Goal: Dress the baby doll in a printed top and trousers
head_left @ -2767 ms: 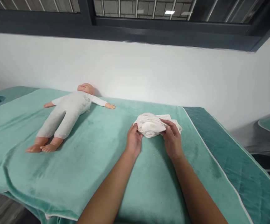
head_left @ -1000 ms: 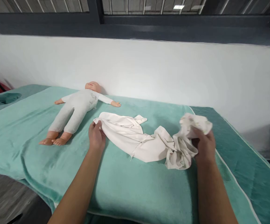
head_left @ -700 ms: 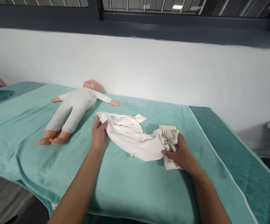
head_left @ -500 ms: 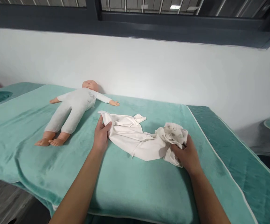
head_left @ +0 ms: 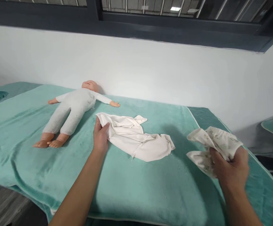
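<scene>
- Head view: the left hand (head_left: 100,138) rests low on the blanket (head_left: 150,191), thumb on top of the garment (head_left: 136,141) and fingers along its edge, closed on the near-left corner.
- That grip seems to anchor the garment. It lies spread and mostly flat across the middle of the blanket, its far end running out toward the right with nothing on it.
- The right hand (head_left: 232,168) is raised off to the right, above the blanket's edge and well apart from the garment. Its fingers are clamped round a printed cloth (head_left: 213,142).
- The cloth is bunched in the fist, so its loose folds stick up and leftward, clear of the bed. It touches nothing but the hand.
- A doll (head_left: 70,110) lies on its back at the far left of the blanket, head near the wall (head_left: 150,72), arms out. One arm ends just beside the garment's far corner, and I cannot tell whether they touch.
- The blanket is soft and thick, which probably lets the garment lie without sliding.
</scene>
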Demonstrator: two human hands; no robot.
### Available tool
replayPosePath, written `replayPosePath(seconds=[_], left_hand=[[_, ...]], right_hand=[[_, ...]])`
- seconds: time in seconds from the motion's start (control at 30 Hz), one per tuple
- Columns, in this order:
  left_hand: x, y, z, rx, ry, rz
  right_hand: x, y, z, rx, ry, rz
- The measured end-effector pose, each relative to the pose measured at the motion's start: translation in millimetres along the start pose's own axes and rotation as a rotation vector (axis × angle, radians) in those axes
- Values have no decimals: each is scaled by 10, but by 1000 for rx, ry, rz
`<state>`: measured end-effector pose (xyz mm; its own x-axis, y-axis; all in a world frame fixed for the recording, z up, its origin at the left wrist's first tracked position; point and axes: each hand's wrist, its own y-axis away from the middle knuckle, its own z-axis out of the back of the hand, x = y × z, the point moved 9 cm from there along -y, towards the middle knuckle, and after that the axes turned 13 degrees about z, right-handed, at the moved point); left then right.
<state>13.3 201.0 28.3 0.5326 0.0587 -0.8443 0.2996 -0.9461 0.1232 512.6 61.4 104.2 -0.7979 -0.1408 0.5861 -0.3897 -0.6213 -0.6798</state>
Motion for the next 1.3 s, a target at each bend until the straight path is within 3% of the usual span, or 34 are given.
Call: replayPosePath(seconds=[0.07,0.17,0.3,0.43,0.57,0.77,0.97,1.13,1.3], left_hand=[[5,-4,-1,1,-5,1],[14,-8,8,-8,-23,4],[14,4,26,-18,-33,6],[27,14,50,-30,-34,26],[42,4,66,-36,-37,30],[70,-14,90,-56,-25,39],[53,-16,103,-68,-9,25],[75,-41,128,-72,-34,26],[69,-36,127,-74,-44,25]], right_hand=[[-2,23,26,149,163,163],[-107,206,-179,403,185,295],[-120,410,-299,472,332,415],[-11,562,-319,588,345,511],[79,622,-261,586,355,557],[110,481,-309,573,298,445],[-142,197,-160,388,329,306],[-314,275,-327,485,446,282],[-375,286,-306,432,400,266]])
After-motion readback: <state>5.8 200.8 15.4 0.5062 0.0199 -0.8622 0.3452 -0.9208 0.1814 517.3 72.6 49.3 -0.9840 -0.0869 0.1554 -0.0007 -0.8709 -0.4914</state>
